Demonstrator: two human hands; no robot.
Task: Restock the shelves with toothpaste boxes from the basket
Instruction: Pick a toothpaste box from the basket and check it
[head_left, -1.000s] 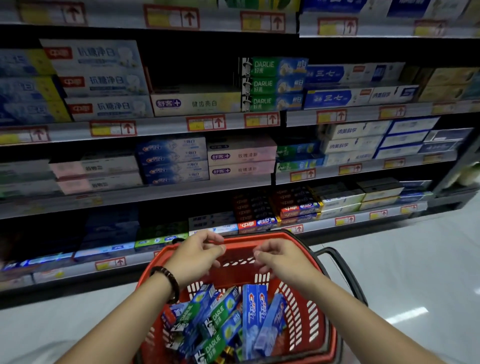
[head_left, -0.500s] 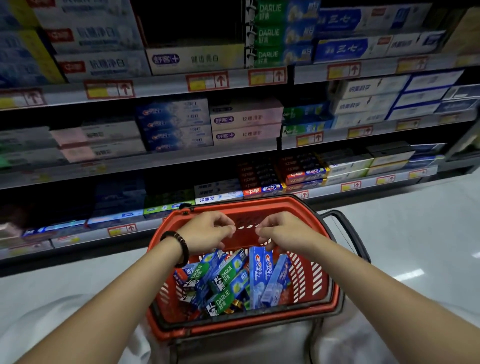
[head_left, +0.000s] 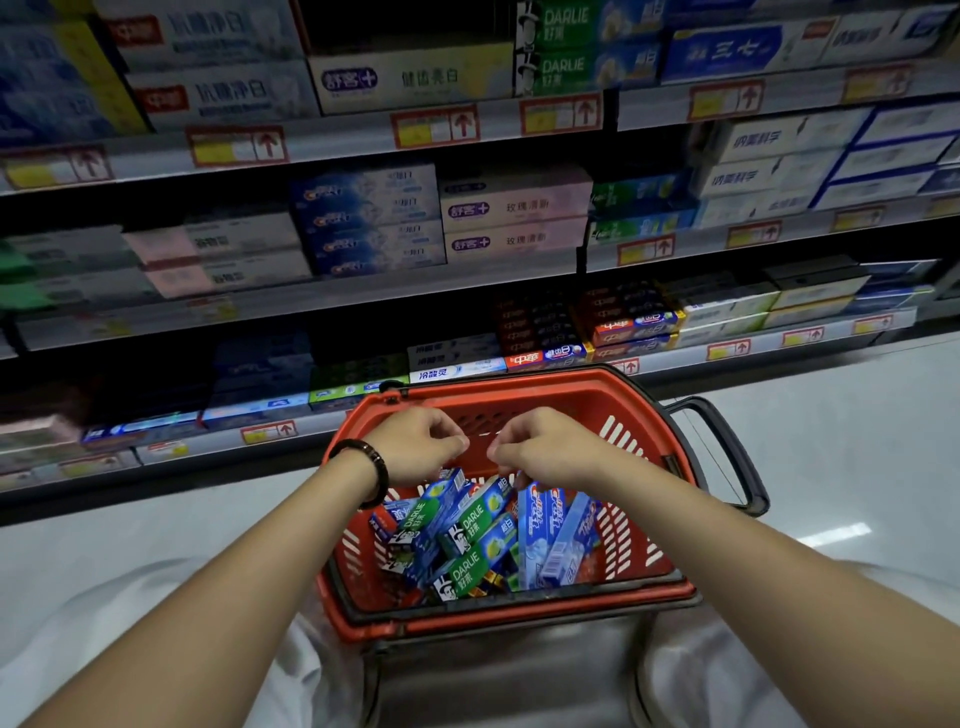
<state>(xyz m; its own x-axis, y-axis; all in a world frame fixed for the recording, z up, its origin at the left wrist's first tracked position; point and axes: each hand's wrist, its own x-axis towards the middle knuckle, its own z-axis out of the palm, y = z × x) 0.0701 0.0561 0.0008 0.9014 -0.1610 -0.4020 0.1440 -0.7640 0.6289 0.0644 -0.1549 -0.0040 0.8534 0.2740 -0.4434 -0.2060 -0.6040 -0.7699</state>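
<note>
Right now both of your hands hang close together over the red basket (head_left: 519, 621), which stands in front of the shelves (head_left: 363, 291) on the pale floor (head_left: 857, 441). Your left hand (head_left: 415, 447), with a dark beaded bracelet (head_left: 371, 467) on its wrist, has its fingers (head_left: 447, 441) curled in and the thumb tip against the forefinger, and nothing shows between them. Your right hand (head_left: 545, 449) is just beside it, apart by a small gap, and its fingers (head_left: 511, 454) are curled too. Its lower fingertips reach the top end of an upright blue box (head_left: 540, 525), but I cannot tell whether they pinch it or only hover there.

The toothpaste boxes (head_left: 478, 540) are all inside the basket, leaning against one another: green Darlie boxes (head_left: 470, 519) lie tilted on the left side, and blue ones stand nearly upright on the right. The basket's black handle (head_left: 727, 447) is folded out to the right. The shelves behind are stocked with rows of boxes above yellow price tags (head_left: 236, 148).
</note>
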